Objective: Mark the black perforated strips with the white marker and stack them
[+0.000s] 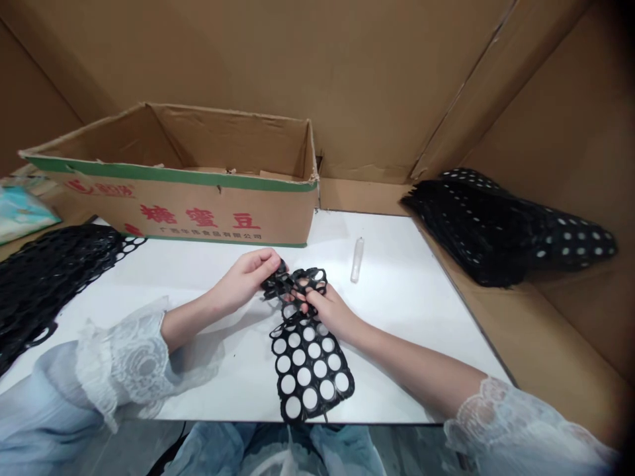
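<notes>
Between my hands is a thin black sheet with rows of round holes [315, 354], through which the white tabletop shows. Its lower part lies flat near the table's front edge; the upper part is bunched up. My left hand [253, 270] pinches a crumpled end of the sheet between thumb and fingers. On the other side, my right hand [331, 311] grips the folded middle, its thumb on top and some fingers hidden behind the black material. A small clear tube [357, 260] lies on the table beyond my right hand, apart from it.
A large open cardboard box [198, 205] stands at the back left of the white table [407, 317]. More black holed sheets [44, 277] are heaped at the left. A black stack [476, 231] lies at the right. Cardboard walls [367, 86] enclose the back and side.
</notes>
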A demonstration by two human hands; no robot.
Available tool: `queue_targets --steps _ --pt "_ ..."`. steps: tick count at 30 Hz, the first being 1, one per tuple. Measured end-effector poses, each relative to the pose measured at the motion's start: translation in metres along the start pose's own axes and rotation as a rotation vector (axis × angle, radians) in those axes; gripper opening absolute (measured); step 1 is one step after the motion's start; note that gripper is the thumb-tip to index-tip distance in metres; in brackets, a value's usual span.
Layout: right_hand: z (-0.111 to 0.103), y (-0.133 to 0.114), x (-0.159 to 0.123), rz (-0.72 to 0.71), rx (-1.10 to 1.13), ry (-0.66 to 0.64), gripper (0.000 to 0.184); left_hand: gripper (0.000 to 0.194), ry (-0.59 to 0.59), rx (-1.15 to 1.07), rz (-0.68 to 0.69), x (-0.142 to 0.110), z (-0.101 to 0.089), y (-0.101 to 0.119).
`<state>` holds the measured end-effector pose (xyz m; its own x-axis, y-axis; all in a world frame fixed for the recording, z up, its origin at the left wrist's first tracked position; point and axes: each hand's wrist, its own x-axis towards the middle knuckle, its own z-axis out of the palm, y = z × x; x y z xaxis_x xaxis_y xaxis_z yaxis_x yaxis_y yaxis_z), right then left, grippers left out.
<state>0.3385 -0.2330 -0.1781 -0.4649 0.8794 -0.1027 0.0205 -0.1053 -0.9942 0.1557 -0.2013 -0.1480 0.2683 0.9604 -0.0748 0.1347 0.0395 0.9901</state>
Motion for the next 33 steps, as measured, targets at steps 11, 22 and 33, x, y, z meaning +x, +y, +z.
queue_targets --steps 11,22,33 --pt "0.000 0.007 -0.001 -0.237 -0.060 -0.124 0.025 0.035 0.933 1.015 0.817 0.011 -0.068 0.087" --pt "0.001 0.005 -0.004 -0.135 0.122 -0.248 0.037 0.037 0.626 1.374 0.286 0.074 -0.126 0.107" --pt "0.002 0.004 -0.003 -0.116 0.035 -0.172 0.014 0.046 -0.198 1.088 0.182 -0.009 0.021 0.023"
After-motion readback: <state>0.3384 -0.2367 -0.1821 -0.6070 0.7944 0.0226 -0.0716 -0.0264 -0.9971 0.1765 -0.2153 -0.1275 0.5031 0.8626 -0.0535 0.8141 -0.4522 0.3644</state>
